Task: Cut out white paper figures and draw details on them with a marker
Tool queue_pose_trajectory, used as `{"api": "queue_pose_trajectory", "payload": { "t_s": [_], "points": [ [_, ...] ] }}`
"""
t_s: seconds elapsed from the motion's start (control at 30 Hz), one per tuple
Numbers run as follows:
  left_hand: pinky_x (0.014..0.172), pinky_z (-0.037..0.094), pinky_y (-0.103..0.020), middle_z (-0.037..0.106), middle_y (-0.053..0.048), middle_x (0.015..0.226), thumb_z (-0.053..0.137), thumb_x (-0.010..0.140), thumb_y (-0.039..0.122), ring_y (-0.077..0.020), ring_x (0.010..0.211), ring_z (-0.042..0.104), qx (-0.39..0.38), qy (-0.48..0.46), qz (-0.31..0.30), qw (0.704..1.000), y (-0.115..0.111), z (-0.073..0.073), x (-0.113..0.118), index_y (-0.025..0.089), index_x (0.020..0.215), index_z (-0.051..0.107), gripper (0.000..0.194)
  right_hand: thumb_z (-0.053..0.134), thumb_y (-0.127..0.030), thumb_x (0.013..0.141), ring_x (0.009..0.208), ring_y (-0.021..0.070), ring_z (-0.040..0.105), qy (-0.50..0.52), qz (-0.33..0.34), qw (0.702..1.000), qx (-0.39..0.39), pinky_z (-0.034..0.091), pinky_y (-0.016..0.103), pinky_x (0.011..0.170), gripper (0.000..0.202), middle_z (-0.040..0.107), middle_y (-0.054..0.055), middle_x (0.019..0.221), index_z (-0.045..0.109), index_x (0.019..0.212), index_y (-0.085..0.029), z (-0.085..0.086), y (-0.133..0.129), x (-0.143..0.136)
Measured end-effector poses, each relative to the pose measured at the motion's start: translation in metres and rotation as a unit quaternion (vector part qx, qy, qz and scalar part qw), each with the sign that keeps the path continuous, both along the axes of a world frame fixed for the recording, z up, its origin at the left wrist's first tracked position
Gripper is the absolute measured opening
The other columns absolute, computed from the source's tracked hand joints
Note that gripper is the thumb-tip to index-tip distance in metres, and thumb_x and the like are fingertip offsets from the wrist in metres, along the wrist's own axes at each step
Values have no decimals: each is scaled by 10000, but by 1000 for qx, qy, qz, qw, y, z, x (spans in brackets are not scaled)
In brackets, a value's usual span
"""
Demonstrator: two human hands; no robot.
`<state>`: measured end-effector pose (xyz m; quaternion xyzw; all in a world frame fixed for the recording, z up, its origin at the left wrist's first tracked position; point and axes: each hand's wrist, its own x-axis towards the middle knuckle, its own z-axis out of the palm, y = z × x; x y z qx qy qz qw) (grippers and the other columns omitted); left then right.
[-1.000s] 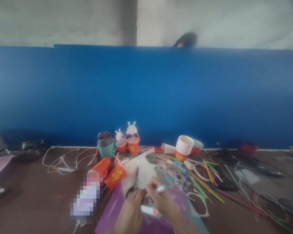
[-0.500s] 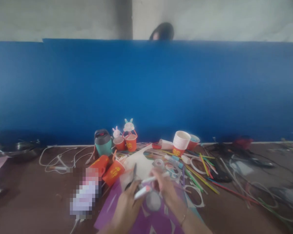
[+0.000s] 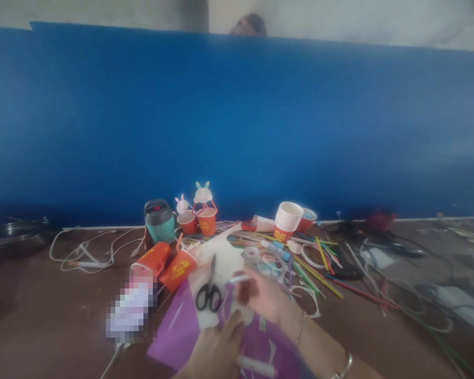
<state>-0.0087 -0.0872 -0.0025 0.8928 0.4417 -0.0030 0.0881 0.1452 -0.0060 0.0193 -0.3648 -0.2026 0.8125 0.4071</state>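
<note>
My left hand (image 3: 217,347) is low on the purple sheet (image 3: 174,331), its fingers drawn together and blurred at the edge of a white paper circle (image 3: 245,313); what they hold, if anything, is hidden. A white marker (image 3: 256,366) lies beside that hand. My right hand (image 3: 266,297) is curled above the circle, around a slim white pen (image 3: 240,278) that is partly covered by the fingers. Black-handled scissors (image 3: 209,297) rest on white paper just left of the hands.
Orange cups (image 3: 179,268) lie on the left near a teal container (image 3: 160,223). Rabbit-topped cups (image 3: 206,221) stand at the back, with stacked white cups (image 3: 289,216) to their right. Coloured sticks (image 3: 319,276) and cables (image 3: 403,295) spread rightward. Behind the blue partition (image 3: 237,126) a person's head shows.
The scissors, partly behind my left hand before, now lie fully in view. My left hand has drawn down and right, and the marker it held is lower. The camera view has tilted down slightly.
</note>
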Motion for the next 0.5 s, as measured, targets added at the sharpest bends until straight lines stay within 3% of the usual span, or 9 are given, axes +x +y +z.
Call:
{"api": "queue_pose_trajectory", "payload": {
  "t_s": [0.07, 0.2, 0.33, 0.5],
  "points": [
    [690, 591, -330, 538, -154, 1341, 483, 833, 155, -241, 796, 707, 1, 15, -16, 1000, 0, 0, 0, 174, 1182, 590, 365, 687, -372, 769, 535, 104, 584, -11, 6, 999, 34, 480, 222, 590, 268, 644, 15, 578, 699, 763, -104, -3, -5, -6],
    [669, 601, -364, 526, -150, 1354, 481, 846, 156, -261, 797, 706, 7, 30, -23, 999, 0, -2, 1, 182, 1208, 574, 375, 664, -356, 790, 565, 104, 586, -64, -41, 992, 101, 460, 215, 620, 251, 646, 14, 603, 713, 764, -111, -1, -4, -11],
    [616, 605, -373, 512, -156, 1366, 483, 841, 153, -267, 749, 709, -3, 44, -20, 999, -1, 1, 3, 178, 1235, 554, 401, 698, -363, 741, 564, 115, 577, -76, -74, 987, 120, 460, 230, 631, 245, 629, 14, 585, 715, 728, -119, 4, -1, -9],
    [596, 602, -344, 537, -162, 1323, 480, 845, 165, -246, 738, 708, -31, 36, 12, 999, 0, 8, 5, 175, 1243, 536, 402, 683, -417, 729, 582, 139, 575, -89, -65, 985, 132, 474, 264, 637, 281, 608, 18, 602, 701, 756, -138, 9, -6, -1]
  ]
}}
